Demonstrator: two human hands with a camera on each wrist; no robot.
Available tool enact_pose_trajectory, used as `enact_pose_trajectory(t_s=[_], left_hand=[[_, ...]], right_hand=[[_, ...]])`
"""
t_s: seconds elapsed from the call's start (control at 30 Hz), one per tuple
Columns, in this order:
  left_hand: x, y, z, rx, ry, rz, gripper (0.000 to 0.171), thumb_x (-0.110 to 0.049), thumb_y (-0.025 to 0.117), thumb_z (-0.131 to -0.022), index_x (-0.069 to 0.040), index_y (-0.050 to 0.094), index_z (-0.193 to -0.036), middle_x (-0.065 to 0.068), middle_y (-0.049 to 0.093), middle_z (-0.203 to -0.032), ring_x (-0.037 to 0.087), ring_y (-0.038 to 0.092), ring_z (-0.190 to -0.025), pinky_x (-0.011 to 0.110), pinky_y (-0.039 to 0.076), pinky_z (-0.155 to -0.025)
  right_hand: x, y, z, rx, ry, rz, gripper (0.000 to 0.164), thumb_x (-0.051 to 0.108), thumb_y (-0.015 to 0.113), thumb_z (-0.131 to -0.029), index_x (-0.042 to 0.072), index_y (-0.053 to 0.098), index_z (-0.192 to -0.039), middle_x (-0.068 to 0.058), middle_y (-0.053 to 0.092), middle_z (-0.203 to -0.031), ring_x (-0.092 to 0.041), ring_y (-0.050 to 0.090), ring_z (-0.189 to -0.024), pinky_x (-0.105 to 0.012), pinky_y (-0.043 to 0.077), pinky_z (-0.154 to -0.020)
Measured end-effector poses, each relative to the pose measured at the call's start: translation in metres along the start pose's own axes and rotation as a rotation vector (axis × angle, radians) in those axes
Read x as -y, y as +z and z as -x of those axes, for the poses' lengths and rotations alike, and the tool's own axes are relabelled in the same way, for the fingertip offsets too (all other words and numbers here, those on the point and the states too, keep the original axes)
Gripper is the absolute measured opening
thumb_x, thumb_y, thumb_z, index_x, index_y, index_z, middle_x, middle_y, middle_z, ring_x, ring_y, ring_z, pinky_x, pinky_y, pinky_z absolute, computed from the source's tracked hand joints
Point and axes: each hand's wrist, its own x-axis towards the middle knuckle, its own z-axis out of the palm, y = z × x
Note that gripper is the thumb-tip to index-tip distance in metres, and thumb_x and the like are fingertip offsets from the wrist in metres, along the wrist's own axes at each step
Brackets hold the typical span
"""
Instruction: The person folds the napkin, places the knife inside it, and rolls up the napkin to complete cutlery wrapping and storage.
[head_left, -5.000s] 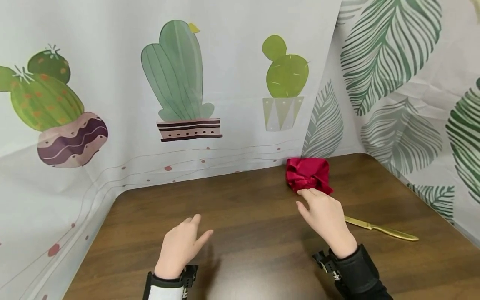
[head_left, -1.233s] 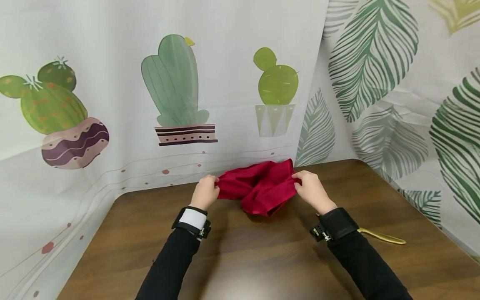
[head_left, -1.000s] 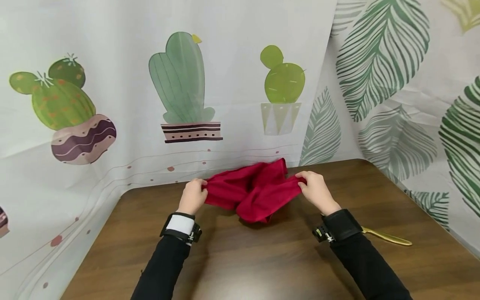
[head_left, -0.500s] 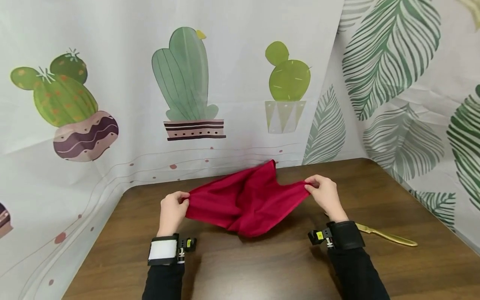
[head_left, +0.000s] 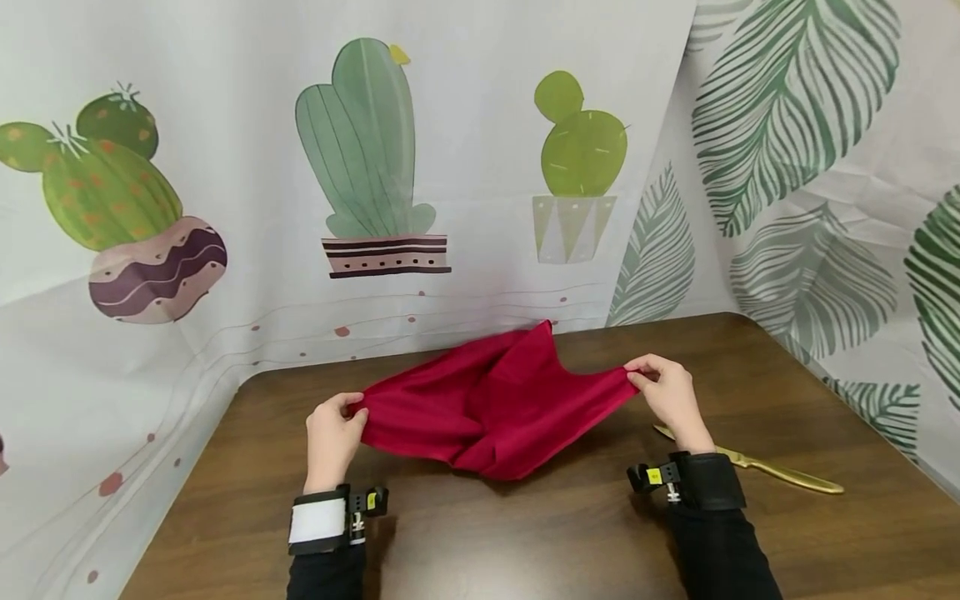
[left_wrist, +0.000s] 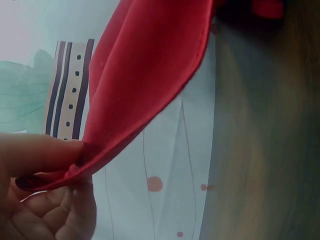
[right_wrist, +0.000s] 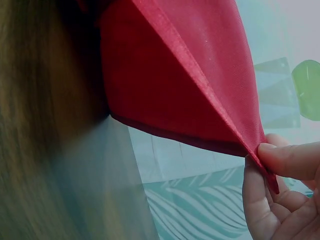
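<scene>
Between the fingers of the left hand [head_left: 330,437] and right hand [head_left: 671,404], each pinching one end, a red cloth [head_left: 517,408] spreads over the counter [head_left: 480,533], rumpled in the middle. Near the right fingers lies a gold knife [head_left: 787,475], its blade partly hidden by the wrist. Beyond the fingers hangs a printed curtain [head_left: 480,142], its middle cactus whole in the head view, cut off in the left-wrist view.

cloth [left_wrist: 145,60] cropped in wrist views; knife [head_left: 789,476] partly hidden

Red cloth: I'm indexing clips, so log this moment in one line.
left hand pinches cloth; right hand pinches cloth; cloth creased between them; knife on table
</scene>
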Motion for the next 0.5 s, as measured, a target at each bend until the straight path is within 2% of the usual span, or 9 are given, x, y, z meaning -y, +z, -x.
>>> enact_pose_trajectory(t_s=[0.17,0.33,0.5], left_hand=[[0.005,-0.005,0.000,-0.044,0.020,0.021,0.014,0.003,0.061,-0.078,0.004,0.065,-0.091,0.019,0.064,-0.082,0.027,0.060,-0.073,0.036,0.046,-0.062],[0.010,-0.012,0.000,-0.096,0.017,0.019,0.009,0.002,0.062,-0.077,0.003,0.066,-0.084,0.017,0.064,-0.076,0.026,0.059,-0.068,0.033,0.043,-0.058],[0.018,-0.020,-0.003,-0.159,0.000,0.006,0.005,0.001,0.061,-0.077,0.002,0.066,-0.078,0.018,0.063,-0.073,0.029,0.056,-0.067,0.036,0.038,-0.060]], right_hand=[[-0.003,-0.006,0.002,-0.014,0.040,0.023,0.011,-0.003,0.056,-0.081,-0.001,0.067,-0.084,-0.016,0.064,-0.080,-0.017,0.047,-0.058,-0.026,0.034,-0.051],[-0.006,-0.014,0.001,-0.032,0.073,0.044,0.020,-0.007,0.049,-0.081,-0.004,0.068,-0.085,-0.020,0.063,-0.091,-0.019,0.043,-0.059,-0.024,0.030,-0.046],[-0.005,-0.019,-0.003,-0.062,0.104,0.031,0.025,-0.006,0.042,-0.082,-0.006,0.066,-0.090,-0.021,0.061,-0.097,-0.019,0.040,-0.061,-0.025,0.029,-0.046]])
